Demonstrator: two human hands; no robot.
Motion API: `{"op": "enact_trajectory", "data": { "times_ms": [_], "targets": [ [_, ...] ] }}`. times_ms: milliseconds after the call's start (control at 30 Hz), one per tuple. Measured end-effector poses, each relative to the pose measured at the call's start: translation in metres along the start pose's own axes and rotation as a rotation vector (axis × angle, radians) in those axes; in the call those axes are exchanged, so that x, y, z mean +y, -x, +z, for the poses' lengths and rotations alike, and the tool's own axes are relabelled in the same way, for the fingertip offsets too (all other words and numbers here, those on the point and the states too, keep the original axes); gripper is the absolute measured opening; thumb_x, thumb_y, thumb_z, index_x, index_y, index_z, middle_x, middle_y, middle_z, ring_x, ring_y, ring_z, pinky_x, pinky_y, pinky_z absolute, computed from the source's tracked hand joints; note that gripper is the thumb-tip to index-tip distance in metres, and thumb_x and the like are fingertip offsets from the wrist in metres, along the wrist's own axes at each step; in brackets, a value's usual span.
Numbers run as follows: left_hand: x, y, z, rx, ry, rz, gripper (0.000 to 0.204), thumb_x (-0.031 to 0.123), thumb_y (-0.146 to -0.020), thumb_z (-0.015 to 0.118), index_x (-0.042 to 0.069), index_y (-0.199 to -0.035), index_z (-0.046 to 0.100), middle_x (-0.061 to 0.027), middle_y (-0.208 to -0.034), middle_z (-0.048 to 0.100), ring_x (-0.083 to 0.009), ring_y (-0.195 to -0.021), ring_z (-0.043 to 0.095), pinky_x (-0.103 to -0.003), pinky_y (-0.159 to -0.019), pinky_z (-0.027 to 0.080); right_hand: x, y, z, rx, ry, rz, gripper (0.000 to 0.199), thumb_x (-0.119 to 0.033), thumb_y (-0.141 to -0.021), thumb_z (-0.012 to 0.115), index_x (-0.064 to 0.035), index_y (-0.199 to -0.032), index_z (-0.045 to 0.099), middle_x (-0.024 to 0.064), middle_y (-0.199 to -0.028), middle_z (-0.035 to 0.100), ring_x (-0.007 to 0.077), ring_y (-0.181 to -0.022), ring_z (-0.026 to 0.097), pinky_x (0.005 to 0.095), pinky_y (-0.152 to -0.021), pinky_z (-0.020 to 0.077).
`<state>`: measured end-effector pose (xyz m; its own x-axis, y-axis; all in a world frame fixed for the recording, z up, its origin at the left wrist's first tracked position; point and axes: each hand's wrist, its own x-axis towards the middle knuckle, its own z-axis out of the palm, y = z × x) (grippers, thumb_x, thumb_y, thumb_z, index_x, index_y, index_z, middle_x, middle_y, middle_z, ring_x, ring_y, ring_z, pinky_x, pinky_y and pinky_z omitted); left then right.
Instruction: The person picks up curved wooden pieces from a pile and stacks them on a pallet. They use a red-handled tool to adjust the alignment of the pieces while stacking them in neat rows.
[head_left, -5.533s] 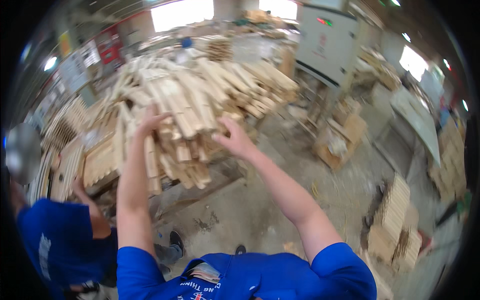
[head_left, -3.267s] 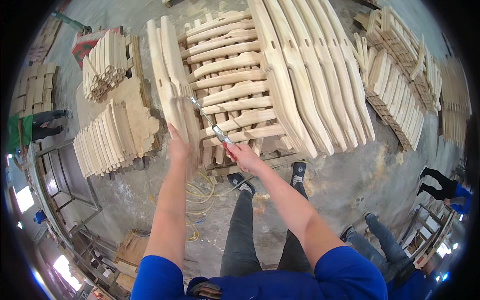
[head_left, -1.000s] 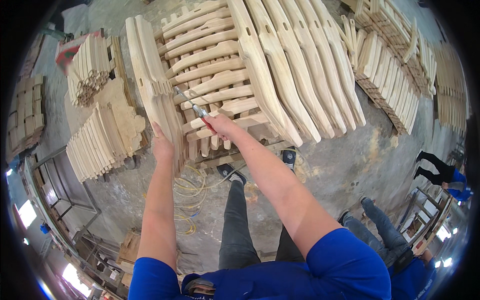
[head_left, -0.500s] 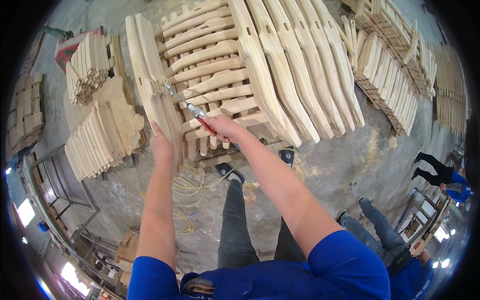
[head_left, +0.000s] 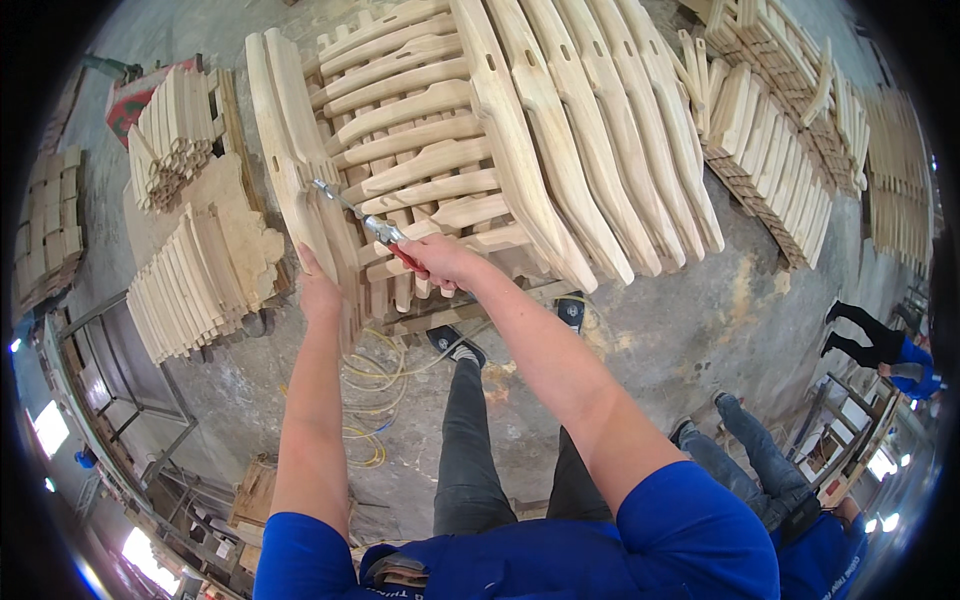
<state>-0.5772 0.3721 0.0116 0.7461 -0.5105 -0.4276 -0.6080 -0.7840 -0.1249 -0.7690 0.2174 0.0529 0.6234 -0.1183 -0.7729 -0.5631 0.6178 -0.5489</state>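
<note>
- Near the middle of the view, the right hand (head_left: 440, 262) is closed around the red handle of a tool (head_left: 365, 222).
- From the red handle a thin metal shaft runs up and to the left; its metal tip touches the side of a pale slat (head_left: 290, 190).
- What kind of tool it is, I cannot tell exactly; it looks like a thin hand tool with a small head.
- The slat is long, curved, of light bare wood, with a small slot near its upper part. It stands upright at the left edge of the stack (head_left: 480, 150).
- The left hand (head_left: 318, 290) presses against the lower part of the same slat; its fingers point up and look nearly flat, and it grips nothing that I can see.
- The stack is made of many similar curved wood pieces, laid in crossed layers on a low base.
- Left of the stack lie smaller piles (head_left: 200, 280) of cut wood pieces on the concrete floor (head_left: 680, 330).
- Yellow cord (head_left: 375, 400) lies in loops on the floor under the arms, beside the person's dark shoe (head_left: 455, 345).
- At the right edge, another person (head_left: 885, 345) in blue and black bends over, well apart from the hands.
</note>
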Motion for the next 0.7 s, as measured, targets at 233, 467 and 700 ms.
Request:
{"op": "enact_trajectory", "data": {
  "times_ms": [233,467,700],
  "targets": [
    [0.004,-0.001,0.001,-0.019,0.006,-0.007,0.091,0.010,-0.078,0.055,0.016,-0.141,-0.010,-0.0249,-0.105,0.047,-0.0387,-0.085,0.057,-0.045,-0.071,0.049,0.003,-0.005,-0.010,0.037,0.015,0.019,0.044,-0.045,-0.087,0.046,-0.0080,-0.063,0.051,0.0009,-0.051,0.043,0.0102,-0.037,0.032,0.0271,-0.033,0.0229],
    [0.007,0.000,-0.001,-0.028,0.003,-0.011,0.091,0.010,-0.078,0.056,0.015,-0.141,-0.009,-0.0247,-0.104,0.047,-0.0382,-0.085,0.058,-0.044,-0.070,0.050,0.005,-0.004,-0.006,0.024,-0.017,0.031,0.044,-0.046,-0.087,0.046,-0.0071,-0.066,0.053,0.0002,-0.052,0.042,0.0109,-0.039,0.033,0.0280,-0.034,0.0240],
    [0.001,0.001,-0.001,-0.017,0.008,0.000,0.090,0.010,-0.078,0.056,0.014,-0.141,-0.008,-0.0257,-0.104,0.046,-0.0376,-0.084,0.058,-0.043,-0.069,0.050,0.002,-0.002,0.000,0.016,-0.017,0.021,0.044,-0.045,-0.086,0.047,-0.0071,-0.066,0.054,0.0004,-0.052,0.043,0.0112,-0.039,0.034,0.0281,-0.035,0.0251]
  ]
}}
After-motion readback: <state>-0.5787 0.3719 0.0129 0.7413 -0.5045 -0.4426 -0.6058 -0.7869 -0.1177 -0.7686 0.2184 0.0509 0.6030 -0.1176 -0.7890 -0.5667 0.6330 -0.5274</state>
